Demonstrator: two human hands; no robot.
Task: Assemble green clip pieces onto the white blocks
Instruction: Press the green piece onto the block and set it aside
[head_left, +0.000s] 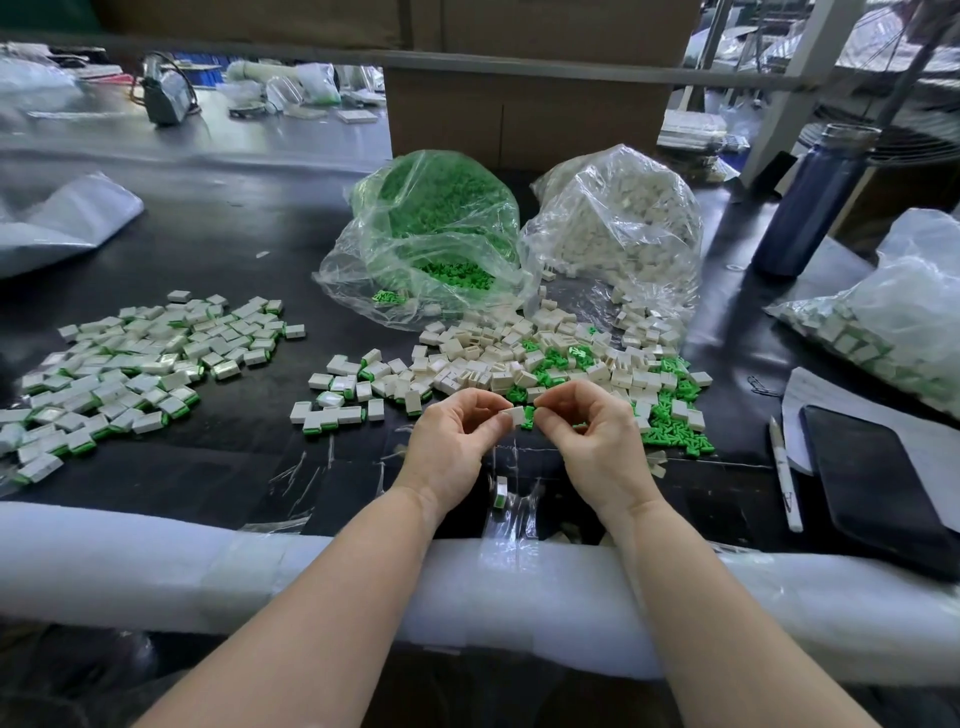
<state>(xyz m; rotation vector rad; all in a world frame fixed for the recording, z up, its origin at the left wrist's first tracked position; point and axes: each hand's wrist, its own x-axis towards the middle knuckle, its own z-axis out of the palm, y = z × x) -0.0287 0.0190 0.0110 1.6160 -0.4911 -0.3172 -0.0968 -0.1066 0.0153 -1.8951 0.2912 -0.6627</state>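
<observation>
Black table (218, 244), white block (513, 416) pinched between left hand (451, 440), right hand (589, 434)

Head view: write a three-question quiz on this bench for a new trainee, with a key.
1. True or false: the left hand pinches a white block.
2. Which bag stands further left: A, the bag of green clips, or B, the bag of white blocks?
3. Fill in: the right hand holds a green ____ against the block.

Key: 1 true; 2 A; 3 clip.
</observation>
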